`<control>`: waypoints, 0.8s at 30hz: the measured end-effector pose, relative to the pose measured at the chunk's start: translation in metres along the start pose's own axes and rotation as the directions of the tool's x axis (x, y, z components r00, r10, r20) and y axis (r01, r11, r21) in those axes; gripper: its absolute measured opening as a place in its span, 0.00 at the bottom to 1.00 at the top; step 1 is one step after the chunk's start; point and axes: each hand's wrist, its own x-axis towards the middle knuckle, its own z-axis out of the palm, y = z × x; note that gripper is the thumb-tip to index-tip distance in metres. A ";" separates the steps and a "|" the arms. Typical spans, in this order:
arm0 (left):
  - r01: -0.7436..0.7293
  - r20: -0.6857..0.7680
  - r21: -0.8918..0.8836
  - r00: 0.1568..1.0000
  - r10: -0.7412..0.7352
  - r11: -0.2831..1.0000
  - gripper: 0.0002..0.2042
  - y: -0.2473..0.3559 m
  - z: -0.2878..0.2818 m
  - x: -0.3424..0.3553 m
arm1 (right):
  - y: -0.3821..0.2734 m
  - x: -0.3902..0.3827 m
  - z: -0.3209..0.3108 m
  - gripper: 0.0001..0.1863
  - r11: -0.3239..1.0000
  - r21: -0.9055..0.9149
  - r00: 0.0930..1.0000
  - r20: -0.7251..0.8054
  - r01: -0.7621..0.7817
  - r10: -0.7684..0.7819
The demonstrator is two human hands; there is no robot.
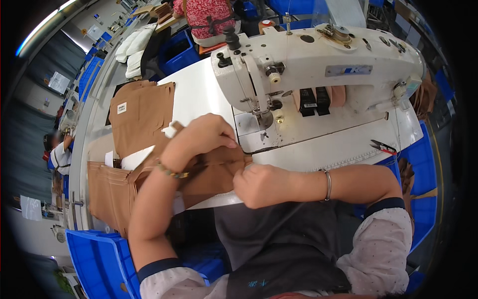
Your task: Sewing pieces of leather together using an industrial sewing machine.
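A piece of brown fabric [211, 180] lies at the front edge of the white sewing table [199, 97], folded and bunched near my hands. My left hand [206, 133] bends over its upper edge, with thumb and fingers closed on the cloth. Just right of it, my right hand [261, 185] is curled, pinching the fabric's right end between thumb and finger. The needle area of a white sewing machine [298, 62] stands beyond my hands, apart from the cloth. To the left lie a stack of brown fabric pieces [142, 122] and a nearer brown stack [107, 192].
Red-and-black thread snips [383, 147] rest on the table's right side. Black label bundles [315, 101] sit under the machine arm. Blue bins stand at the lower left [102, 261], the right [420, 167] and behind the table [180, 56]. One person [209, 19] sits across; another [60, 157] works far left.
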 end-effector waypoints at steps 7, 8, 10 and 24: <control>0.046 -0.248 -0.404 0.956 -0.158 0.914 0.07 -0.011 0.059 0.052 | 0.028 -0.061 0.016 0.07 0.986 0.033 0.979 0.122 -0.166 0.161; 0.050 -0.240 -0.403 0.958 -0.159 0.914 0.07 -0.008 0.058 0.053 | 0.032 -0.061 0.017 0.07 0.985 0.057 0.979 0.136 -0.162 0.153; 0.039 -0.264 -0.543 0.941 -0.214 0.839 0.06 0.000 0.055 0.052 | 0.033 -0.064 0.012 0.06 0.989 0.022 0.976 0.163 -0.147 0.142; -0.064 -0.397 -0.157 0.918 -0.003 0.985 0.15 -0.040 0.061 0.071 | 0.046 -0.072 0.024 0.08 0.967 -0.020 0.965 0.058 -0.255 0.255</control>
